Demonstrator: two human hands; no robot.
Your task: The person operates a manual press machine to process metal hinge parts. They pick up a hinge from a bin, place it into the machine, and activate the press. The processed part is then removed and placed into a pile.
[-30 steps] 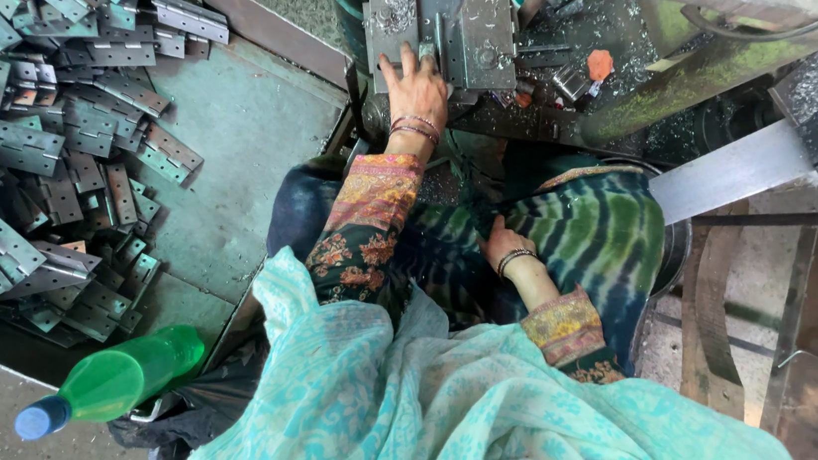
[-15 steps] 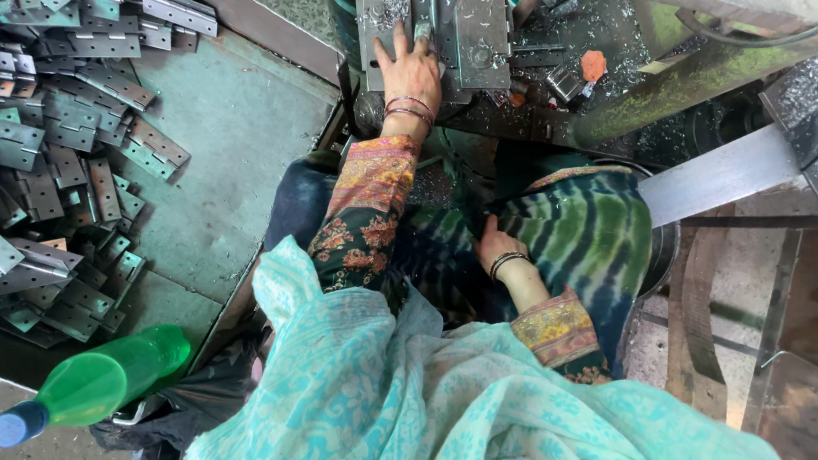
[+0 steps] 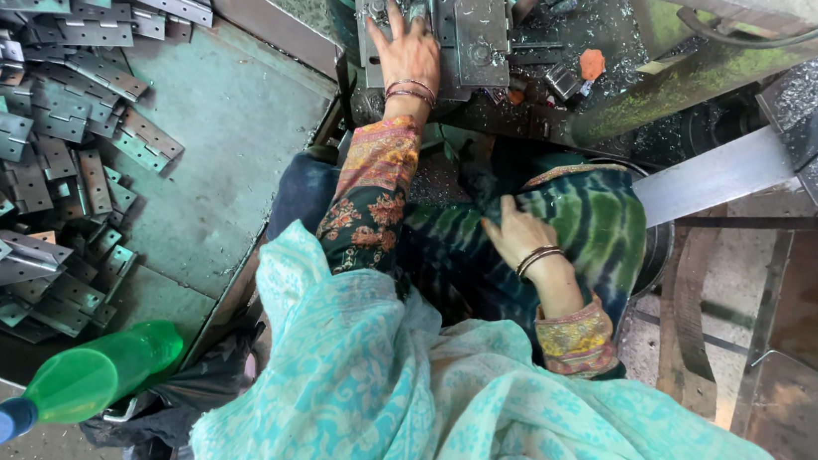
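Observation:
My left hand reaches forward with fingers spread and lies flat on a grey metal plate on the machine bed, among metal shavings. I cannot tell whether it grips anything. My right hand rests on my lap, on green and dark tie-dyed cloth, fingers loosely apart and holding nothing. Both wrists wear bangles. A turquoise patterned scarf covers the lower view.
A heap of grey metal hinges lies on a green tray at the left. A green plastic bottle with a blue cap lies at lower left. A steel bar juts right; machine parts fill the top.
The view has shifted slightly; my left hand stays on the plate. My right hand has spread a little on my lap.

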